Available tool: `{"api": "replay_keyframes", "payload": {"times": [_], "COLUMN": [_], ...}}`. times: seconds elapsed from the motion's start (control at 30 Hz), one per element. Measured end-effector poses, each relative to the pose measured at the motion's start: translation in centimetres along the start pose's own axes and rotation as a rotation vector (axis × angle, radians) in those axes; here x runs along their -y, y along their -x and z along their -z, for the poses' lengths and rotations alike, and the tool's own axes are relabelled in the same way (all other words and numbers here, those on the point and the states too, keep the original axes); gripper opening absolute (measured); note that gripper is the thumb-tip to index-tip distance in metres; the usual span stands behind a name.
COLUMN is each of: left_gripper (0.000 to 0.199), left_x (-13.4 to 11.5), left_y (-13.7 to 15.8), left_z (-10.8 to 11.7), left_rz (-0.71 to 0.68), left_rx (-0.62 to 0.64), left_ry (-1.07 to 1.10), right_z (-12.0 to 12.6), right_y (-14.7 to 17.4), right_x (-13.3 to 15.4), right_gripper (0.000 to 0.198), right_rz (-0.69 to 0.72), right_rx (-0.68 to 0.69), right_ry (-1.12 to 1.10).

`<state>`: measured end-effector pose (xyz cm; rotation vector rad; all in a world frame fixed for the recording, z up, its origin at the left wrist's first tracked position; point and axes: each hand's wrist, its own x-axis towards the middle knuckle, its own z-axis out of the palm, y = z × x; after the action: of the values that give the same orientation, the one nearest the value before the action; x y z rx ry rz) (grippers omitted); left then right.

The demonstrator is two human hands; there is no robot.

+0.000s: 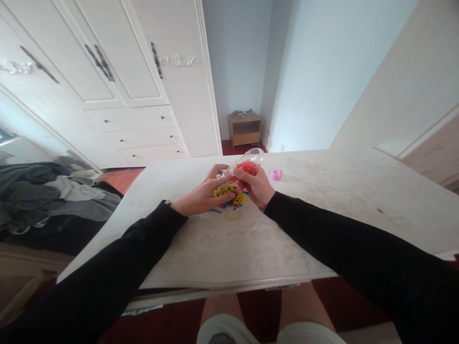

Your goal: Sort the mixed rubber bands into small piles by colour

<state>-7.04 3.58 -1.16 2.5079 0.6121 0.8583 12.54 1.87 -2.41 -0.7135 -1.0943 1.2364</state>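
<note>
A clear plastic container (255, 154) lies tilted between my hands above the white tabletop. My left hand (202, 193) is curled around its near-left end, the thumb stretched over a heap of small thin bands (227, 191), mostly yellow with blue and pink ones. Fingers of my right hand (257, 184) are closed on a clump of red bands (247, 166) against the container. Whether that clump is inside or outside the plastic I cannot tell. A few loose blue and yellow bands lie just in front of the heap.
A small pink object (276, 175) sits right of my hands on the white table (322, 191). Dark and grey clothes (68, 200) are piled at the left. Beyond the table stand a white wardrobe (143, 129) and a small wooden cabinet (245, 129).
</note>
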Motion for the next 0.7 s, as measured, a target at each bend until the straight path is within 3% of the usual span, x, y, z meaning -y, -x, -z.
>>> {"api": "replay_keyframes", "payload": {"times": [0.27, 0.53, 0.7], "left_gripper": [0.033, 0.014, 0.008], "left_x": [0.73, 0.66, 0.22], "left_y": [-0.34, -0.48, -0.61], "left_z": [0.38, 0.33, 0.61], "left_rz": [0.006, 0.051, 0.073], "left_rx": [-0.110, -0.273, -0.292], "left_ry": [0.041, 0.070, 0.058], "right_z": [0.57, 0.80, 0.86], "right_y": [-0.70, -0.69, -0.85], "right_x": [-0.60, -0.76, -0.63], "right_gripper": [0.045, 0.043, 0.044], "right_rz": [0.084, 0.092, 0.075], "right_rx": [-0.154, -0.135, -0.149], "right_ry": [0.036, 0.106, 0.089]}}
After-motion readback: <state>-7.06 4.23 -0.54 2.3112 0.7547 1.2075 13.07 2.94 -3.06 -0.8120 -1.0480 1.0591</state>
